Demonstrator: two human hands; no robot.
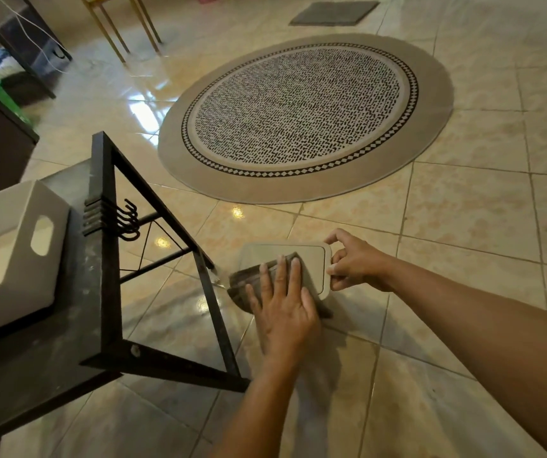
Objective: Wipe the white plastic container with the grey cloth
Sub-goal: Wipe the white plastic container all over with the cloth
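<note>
A flat white plastic container with rounded corners is held in the air above the tiled floor, its broad face turned up toward me. My right hand pinches its right edge between thumb and fingers. A folded grey cloth lies across the lower left part of that face. My left hand presses down flat on the cloth with its fingers spread, hiding most of it. The cloth's corner sticks out below the container's bottom edge.
A black metal-framed table with hooks on its side stands just left of my hands. A white bin with a handle hole sits on it. A round patterned rug, a dark mat and chair legs lie farther off.
</note>
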